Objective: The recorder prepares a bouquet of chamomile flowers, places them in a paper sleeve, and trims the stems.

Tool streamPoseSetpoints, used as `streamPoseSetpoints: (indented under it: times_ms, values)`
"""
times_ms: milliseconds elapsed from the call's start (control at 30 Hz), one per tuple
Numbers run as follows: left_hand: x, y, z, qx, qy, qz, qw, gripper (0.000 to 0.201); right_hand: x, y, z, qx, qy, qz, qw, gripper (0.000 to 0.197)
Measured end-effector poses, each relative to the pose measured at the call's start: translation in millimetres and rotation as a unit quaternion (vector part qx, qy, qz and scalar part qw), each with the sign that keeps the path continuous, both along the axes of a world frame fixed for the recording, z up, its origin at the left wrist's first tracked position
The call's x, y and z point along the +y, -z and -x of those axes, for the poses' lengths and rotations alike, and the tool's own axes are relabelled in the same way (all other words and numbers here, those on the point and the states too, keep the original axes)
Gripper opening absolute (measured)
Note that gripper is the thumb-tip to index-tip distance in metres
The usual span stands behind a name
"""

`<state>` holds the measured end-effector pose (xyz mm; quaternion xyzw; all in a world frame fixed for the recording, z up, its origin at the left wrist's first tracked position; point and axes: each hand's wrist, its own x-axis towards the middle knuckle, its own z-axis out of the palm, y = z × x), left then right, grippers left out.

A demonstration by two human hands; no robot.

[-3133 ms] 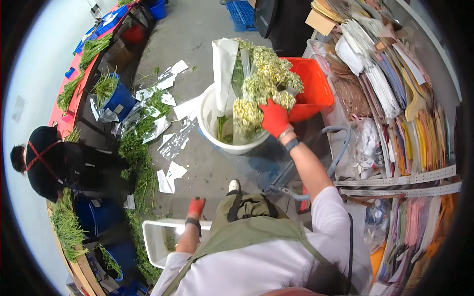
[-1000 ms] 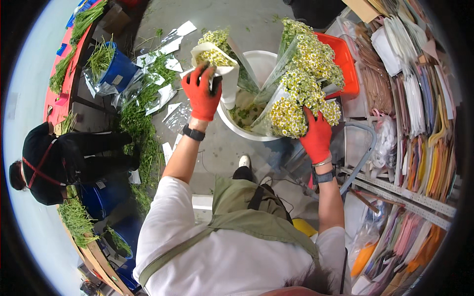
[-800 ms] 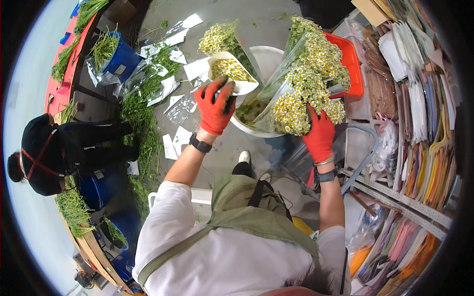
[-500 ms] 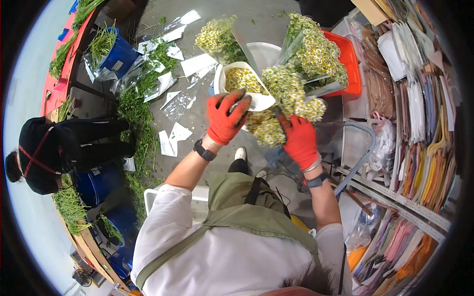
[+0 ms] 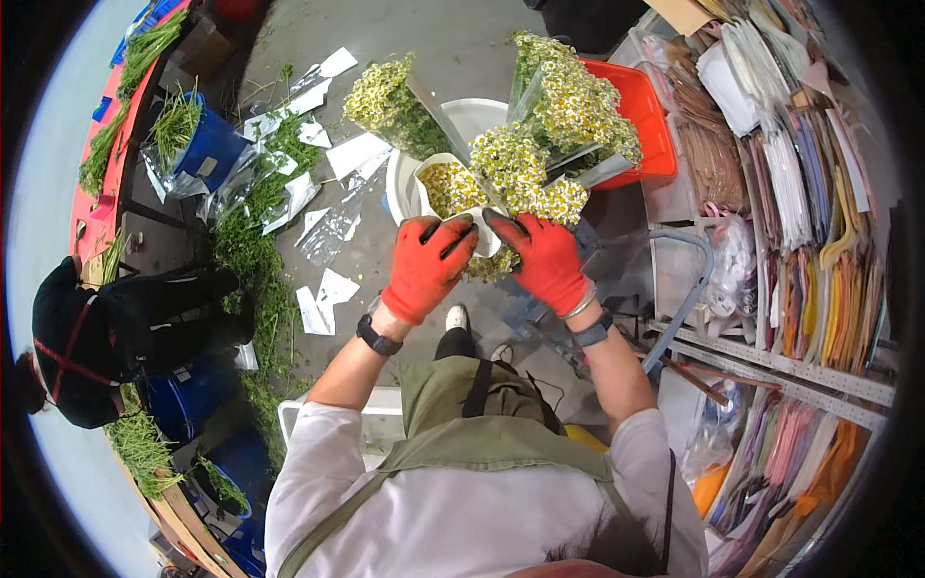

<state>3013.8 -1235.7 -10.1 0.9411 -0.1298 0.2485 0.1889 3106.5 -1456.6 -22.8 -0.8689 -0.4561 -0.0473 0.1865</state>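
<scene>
Both my hands wear red gloves with darkened fingertips. In front of me, a bunch of small white-and-yellow daisy-like flowers [image 5: 448, 186] sits inside a white wrapping sleeve [image 5: 479, 229]. My left hand [image 5: 429, 265] is closed on the near edge of that sleeve. My right hand [image 5: 546, 262] pinches the sleeve's right side, close to the left one. Beyond stands a round white bucket [image 5: 474, 114], partly hidden by bouquets. One clear-wrapped bouquet [image 5: 383, 101] leans left in it; a larger one [image 5: 578, 111] leans right. More daisy-like flowers [image 5: 511, 166] crowd against my right fingers.
A red-orange crate [image 5: 644, 125] stands behind the right bouquets. Shelves of folded wrapping sheets [image 5: 800, 193] line the right side. Green stems [image 5: 252, 246] and white paper scraps [image 5: 326, 299] litter the floor at left. A person in black [image 5: 87, 347] bends near blue buckets [image 5: 214, 144].
My right hand has come left from the loose flowers to the sleeve's edge, beside my left hand. The sleeve's near flap has folded lower. The whole view has shifted slightly.
</scene>
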Motion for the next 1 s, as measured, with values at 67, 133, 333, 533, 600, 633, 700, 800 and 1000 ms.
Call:
streamPoseSetpoints:
  times_ms: [67, 133, 333, 533, 600, 633, 700, 800, 1000]
  values:
    - [-4.9, -1.2, 0.0, 0.017, 0.021, -0.007, 1.0, 0.044, -0.9, 8.3, 3.6, 0.015, 0.02, -0.027, 0.999, 0.068]
    - [-12.1, 0.2, -0.7, -0.023, 0.035, -0.013, 0.999, 0.046, -3.2, 10.1, 3.5, 0.029, 0.04, -0.054, 0.997, 0.056]
    - [-11.8, 52.6, 49.9, -0.021, -0.177, 0.197, 0.964, 0.078, -15.6, -9.5, -1.5, 0.043, 0.079, -0.088, 0.992, 0.062]
    - [-10.4, 144.1, 119.7, 0.183, -0.262, 0.212, 0.924, 0.117, -12.5, -113.8, 18.5, 0.016, -0.005, -0.127, 0.992, 0.062]
    - [-22.1, 155.7, 123.3, 0.239, -0.199, 0.255, 0.915, 0.117, -13.9, -150.2, 40.9, -0.018, -0.039, -0.135, 0.99, 0.066]
    - [-34.2, 151.7, 128.1, 0.296, -0.166, 0.309, 0.888, 0.098, -19.4, -165.6, 59.9, -0.03, -0.044, -0.121, 0.991, 0.069]
    - [-48.1, 41.0, 129.5, 0.523, -0.136, 0.238, 0.807, 0.071, -31.4, -190.7, 91.0, -0.042, -0.1, -0.137, 0.985, 0.067]
    - [-90.7, 37.6, 154.3, 0.507, -0.133, 0.257, 0.812, 0.069, -42.7, -215.7, 146.8, -0.128, -0.203, -0.118, 0.963, 0.042]
    - [-179.8, 40.2, 267.0, 0.489, -0.105, 0.268, 0.823, 0.066, -99.0, -224.8, 263.2, -0.114, -0.354, -0.165, 0.913, 0.028]
